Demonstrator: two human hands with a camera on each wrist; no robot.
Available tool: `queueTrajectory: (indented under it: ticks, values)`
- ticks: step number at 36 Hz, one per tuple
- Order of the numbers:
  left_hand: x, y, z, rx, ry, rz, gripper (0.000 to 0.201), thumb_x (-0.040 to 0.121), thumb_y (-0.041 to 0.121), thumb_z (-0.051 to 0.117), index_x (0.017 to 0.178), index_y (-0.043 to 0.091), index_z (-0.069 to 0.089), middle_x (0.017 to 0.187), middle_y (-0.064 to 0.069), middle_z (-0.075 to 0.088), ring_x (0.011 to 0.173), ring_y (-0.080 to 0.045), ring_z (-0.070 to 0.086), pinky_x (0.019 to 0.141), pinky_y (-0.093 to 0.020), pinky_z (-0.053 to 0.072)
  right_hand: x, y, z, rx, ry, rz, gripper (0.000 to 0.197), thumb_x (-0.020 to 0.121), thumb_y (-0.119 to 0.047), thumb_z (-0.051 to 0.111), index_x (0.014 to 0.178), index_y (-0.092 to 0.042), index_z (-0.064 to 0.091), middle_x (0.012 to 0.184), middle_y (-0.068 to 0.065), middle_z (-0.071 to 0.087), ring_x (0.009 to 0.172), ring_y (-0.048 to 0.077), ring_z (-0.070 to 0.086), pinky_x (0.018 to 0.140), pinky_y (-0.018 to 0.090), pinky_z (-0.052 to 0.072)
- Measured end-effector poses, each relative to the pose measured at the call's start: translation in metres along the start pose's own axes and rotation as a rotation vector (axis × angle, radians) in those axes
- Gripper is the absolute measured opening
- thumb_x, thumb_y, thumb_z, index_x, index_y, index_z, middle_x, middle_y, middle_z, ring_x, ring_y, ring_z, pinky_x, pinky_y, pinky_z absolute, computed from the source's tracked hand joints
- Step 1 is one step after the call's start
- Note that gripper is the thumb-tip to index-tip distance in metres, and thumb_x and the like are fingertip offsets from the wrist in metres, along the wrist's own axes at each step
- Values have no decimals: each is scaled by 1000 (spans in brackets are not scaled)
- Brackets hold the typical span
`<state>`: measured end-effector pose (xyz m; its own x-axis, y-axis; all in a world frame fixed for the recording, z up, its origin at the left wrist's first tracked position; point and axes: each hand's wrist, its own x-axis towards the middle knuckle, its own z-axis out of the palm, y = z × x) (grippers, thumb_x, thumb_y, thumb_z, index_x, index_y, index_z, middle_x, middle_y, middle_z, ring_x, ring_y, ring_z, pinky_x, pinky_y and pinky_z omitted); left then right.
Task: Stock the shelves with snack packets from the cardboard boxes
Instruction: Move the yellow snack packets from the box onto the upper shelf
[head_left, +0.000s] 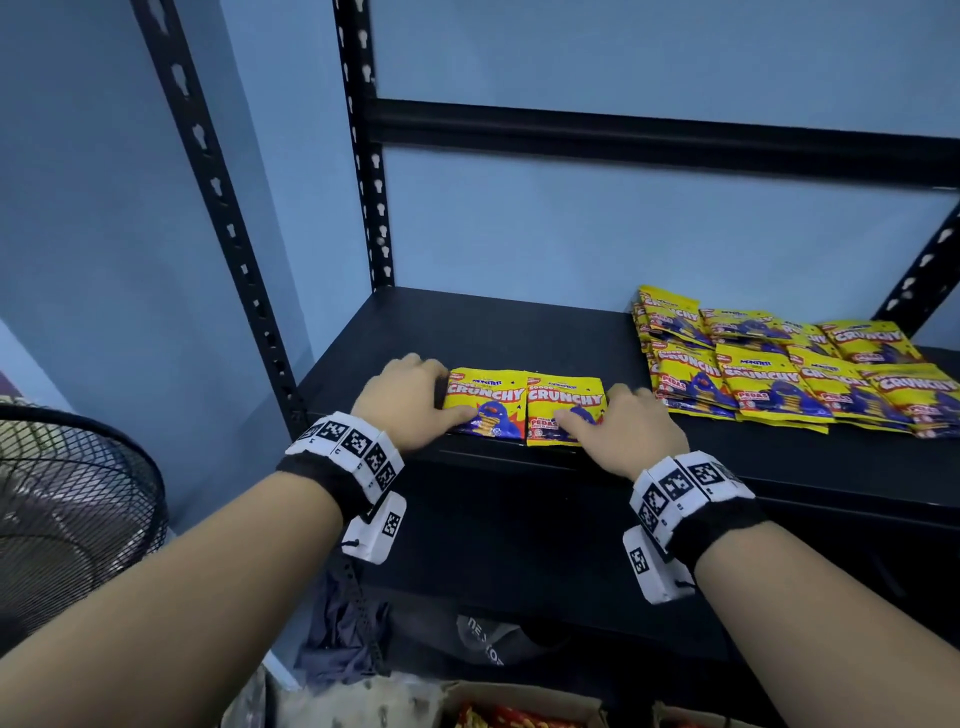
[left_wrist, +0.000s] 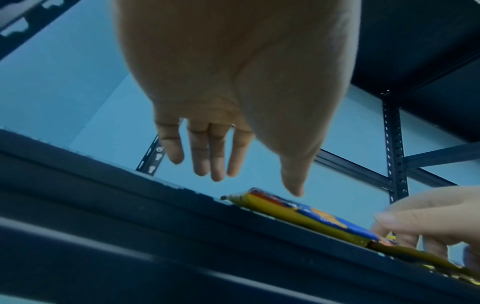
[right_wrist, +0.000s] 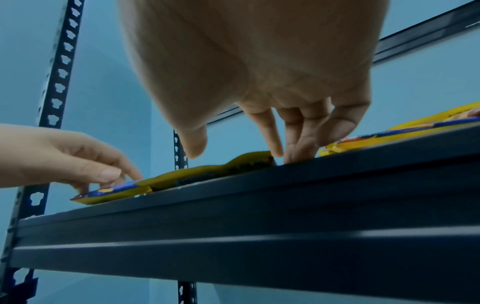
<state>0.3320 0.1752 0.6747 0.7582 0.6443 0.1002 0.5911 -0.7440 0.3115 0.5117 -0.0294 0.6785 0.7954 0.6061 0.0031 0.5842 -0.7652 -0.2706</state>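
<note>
two yellow snack packets lie flat side by side at the front edge of the black shelf (head_left: 519, 322), in the middle of the head view. the left packet (head_left: 485, 402) and the right packet (head_left: 565, 408) touch along their inner edges. the left hand (head_left: 405, 402) rests at the left packet's outer edge, thumb on its face, fingers loosely extended, not clenched round it. the right hand (head_left: 623, 426) rests at the right packet's outer edge, thumb on its face, fingertips down on the shelf beside it, relaxed. a stack of packets (head_left: 779, 364) lies on the same shelf at right centre, apart from the pair. a cardboard box (head_left: 524, 706) shows at the bottom edge. a fan (head_left: 67, 509) stands at lower left.
</note>
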Motion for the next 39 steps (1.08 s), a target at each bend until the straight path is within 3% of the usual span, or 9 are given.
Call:
queueTrajectory:
  ticks: [4, 7, 9, 14, 24, 27, 30, 34, 39]
  values:
    - [4, 6, -2, -88, -120, -54, 69, 81, 62, 74, 131, 17, 55, 107, 3, 66, 100, -15, 62, 86, -37, 55, 9, -3, -1, 92, -67, 25, 79, 79, -69, 71, 124, -8, 49, 118, 11, 56, 105, 27, 58, 69, 34, 44]
    - [8, 13, -4, -182, -142, -99, 66, 80, 50, 82, 127, 14, 52, 99, 2, 68, 94, -16, 65, 81, -35, 55, 15, -6, -3, 230, -88, 79, 63, 72, -57, 86, 90, -10, 48, 80, 4, 53, 71, 19, 52, 51, 30, 32]
    - [13, 17, -2, -207, -163, -140, 64, 78, 45, 85, 121, 13, 50, 100, -1, 69, 94, -17, 66, 81, -36, 55, 16, -9, -7, 305, -111, 98, 62, 70, -47, 91, 69, -15, 37, 62, 1, 40, 55, 16, 42, 47, 29, 28]
    - [19, 30, -3, -236, -231, -145, 32, 81, 25, 83, 101, 10, 64, 96, -5, 73, 86, -19, 69, 77, -34, 56, 15, -8, -15, 377, -129, 76, 59, 73, -30, 91, 59, -15, 36, 57, 1, 39, 51, 16, 40, 48, 30, 30]
    - [36, 82, -8, -378, -187, -37, 19, 81, 19, 78, 90, 8, 65, 76, -1, 73, 61, -13, 68, 65, -33, 59, 18, 28, -42, 637, 61, 58, 20, 92, -16, 73, 95, -12, 54, 76, 3, 59, 56, 23, 62, 57, 39, 59]
    - [45, 111, -6, -433, -178, -13, 18, 83, 17, 78, 75, 4, 68, 62, -3, 68, 55, -12, 62, 68, -37, 59, 21, 51, -62, 699, 130, 73, 19, 94, -15, 71, 85, -15, 53, 75, 0, 60, 58, 27, 66, 70, 49, 62]
    - [57, 142, 3, -487, -167, -30, 29, 78, 22, 81, 71, -2, 67, 63, -12, 69, 55, -16, 63, 71, -39, 61, 29, 84, -79, 688, 195, 108, 17, 93, -20, 71, 95, -11, 57, 86, 6, 68, 54, 23, 68, 60, 40, 61]
    - [72, 186, 19, -510, -166, -28, 27, 78, 21, 82, 71, -2, 71, 62, -12, 70, 50, -13, 63, 59, -27, 52, 39, 131, -94, 700, 254, 178, 26, 94, -18, 71, 115, -8, 59, 89, 5, 69, 50, 20, 65, 42, 24, 48]
    - [95, 231, 42, -513, -165, -58, 30, 74, 25, 83, 62, 9, 61, 54, -6, 66, 50, -15, 63, 54, -25, 46, 55, 183, -105, 647, 245, 275, 59, 93, -19, 74, 144, -2, 49, 136, 12, 60, 59, 23, 69, 57, 31, 54]
